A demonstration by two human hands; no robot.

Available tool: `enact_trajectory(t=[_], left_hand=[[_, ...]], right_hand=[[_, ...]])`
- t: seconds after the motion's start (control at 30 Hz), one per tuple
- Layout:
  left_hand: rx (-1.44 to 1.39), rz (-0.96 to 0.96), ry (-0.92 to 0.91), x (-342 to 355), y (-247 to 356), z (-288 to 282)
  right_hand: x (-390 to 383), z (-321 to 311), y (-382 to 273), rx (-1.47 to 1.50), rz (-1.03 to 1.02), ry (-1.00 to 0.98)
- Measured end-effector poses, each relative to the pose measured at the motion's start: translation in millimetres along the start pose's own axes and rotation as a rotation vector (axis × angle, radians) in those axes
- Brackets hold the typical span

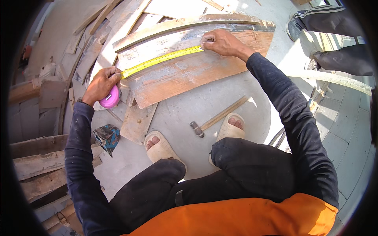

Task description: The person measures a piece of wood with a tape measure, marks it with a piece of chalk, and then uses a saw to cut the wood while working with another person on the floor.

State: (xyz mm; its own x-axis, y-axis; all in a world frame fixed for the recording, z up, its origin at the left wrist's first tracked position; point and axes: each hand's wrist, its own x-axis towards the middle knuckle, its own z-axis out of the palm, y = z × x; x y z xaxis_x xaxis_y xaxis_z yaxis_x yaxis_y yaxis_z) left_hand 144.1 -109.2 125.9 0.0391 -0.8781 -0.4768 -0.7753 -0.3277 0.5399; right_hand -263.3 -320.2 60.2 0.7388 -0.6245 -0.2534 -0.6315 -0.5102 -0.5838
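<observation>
A yellow tape measure blade stretches across a worn, paint-smeared wooden board. My left hand is closed around the pink case of the tape measure, just past the board's left end. Toward the board's right part, my right hand pinches the far end of the blade between thumb and fingers. A narrow wooden strip lies along the board's far side. On the floor between my feet rests a hammer with a wooden handle.
Scrap planks are piled at the left. A crumpled dark and blue packet lies near my left foot, by a short plank. Another person's legs show at the upper right, beside a pale curved strip.
</observation>
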Motion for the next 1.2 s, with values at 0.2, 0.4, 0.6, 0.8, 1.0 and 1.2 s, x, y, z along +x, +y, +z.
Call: enact_trajectory(t=[0.2,0.4,0.6,0.8,1.0,1.2], left_hand=[[-0.062,-0.05,-0.127,-58.3,0.4,78.4],[0.037,0.038,-0.04,-68.5,-15.3,105.7],[0.156,-0.021,-0.056,-70.7,-20.5,100.4],[0.183,-0.092,-0.099,-60.5,-1.6,104.9],[-0.145,-0.026,-0.066,-74.5,-44.6,119.8],[-0.522,-0.261,-0.195,-104.3,28.3,117.0]], right_hand=[[-77.4,56.8,14.0,0.077,-0.007,-0.032],[-92.1,89.5,11.7,0.044,-0.028,0.086],[-93.7,94.5,-7.3,-0.006,-0.053,0.096],[-100.5,83.7,-4.8,0.01,0.191,0.003],[-119.3,116.8,8.1,1.088,0.767,-0.357],[-144.0,127.4,4.4,1.83,0.469,0.103]])
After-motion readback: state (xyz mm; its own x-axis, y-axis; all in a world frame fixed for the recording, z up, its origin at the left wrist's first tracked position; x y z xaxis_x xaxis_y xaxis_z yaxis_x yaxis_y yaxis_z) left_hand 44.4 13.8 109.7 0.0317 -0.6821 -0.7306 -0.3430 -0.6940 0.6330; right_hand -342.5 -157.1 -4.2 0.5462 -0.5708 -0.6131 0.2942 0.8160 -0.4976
